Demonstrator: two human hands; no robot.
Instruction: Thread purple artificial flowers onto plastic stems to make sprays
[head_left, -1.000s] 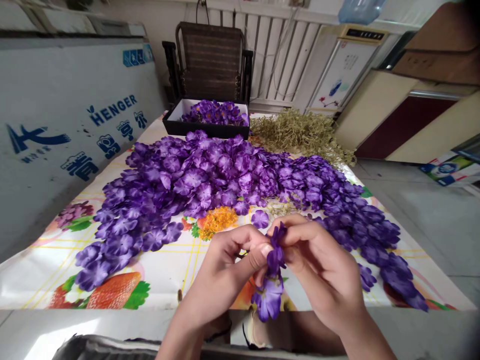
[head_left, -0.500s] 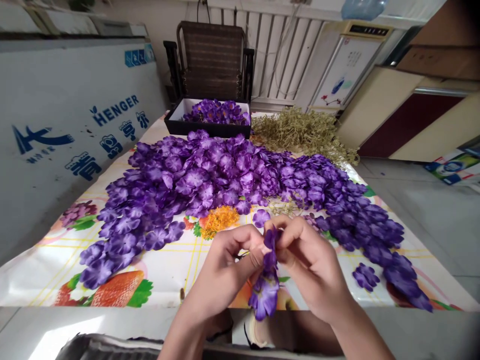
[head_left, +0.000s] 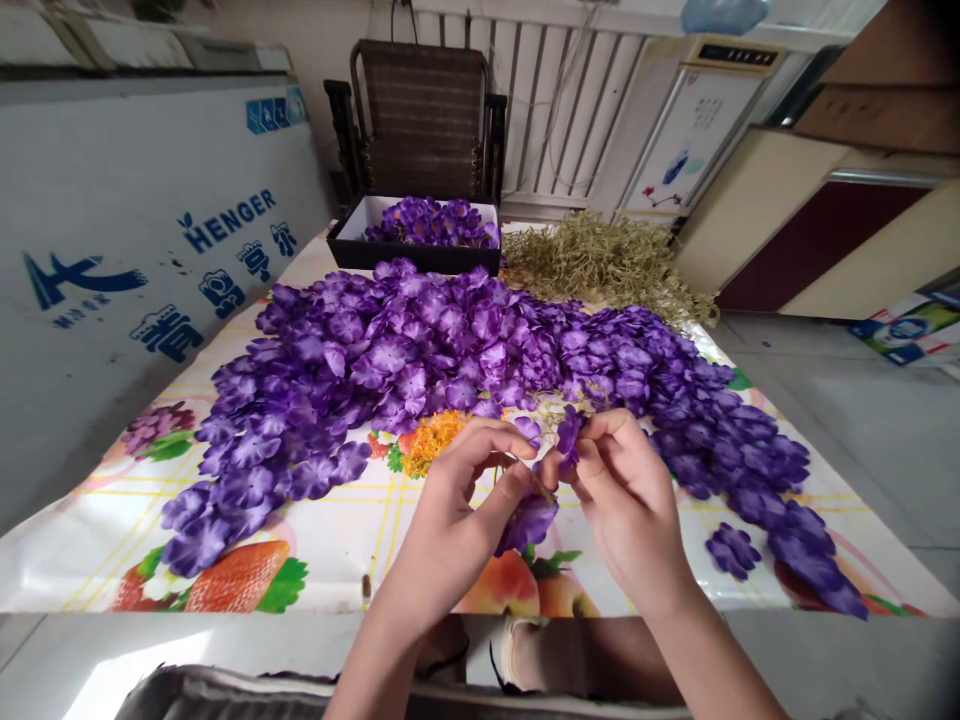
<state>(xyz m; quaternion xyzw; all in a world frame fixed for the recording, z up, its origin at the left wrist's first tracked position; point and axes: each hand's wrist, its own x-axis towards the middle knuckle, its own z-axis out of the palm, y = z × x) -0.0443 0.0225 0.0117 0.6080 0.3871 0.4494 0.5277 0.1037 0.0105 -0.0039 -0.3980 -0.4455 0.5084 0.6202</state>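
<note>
While forearms (head_left: 379, 640) angle inward, left hand (head_left: 450, 510) curled at a purple flower (head_left: 534, 520), grip unclear, right hand (head_left: 632, 500) pinching a bloom (head_left: 569, 432)

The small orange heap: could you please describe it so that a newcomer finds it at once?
On the patterned tablecloth spreads a wide pile of purple petals. Along its near edge, just beyond the left hand, sits the heap. It is bright orange and fine-grained, unlike the petals.
</note>
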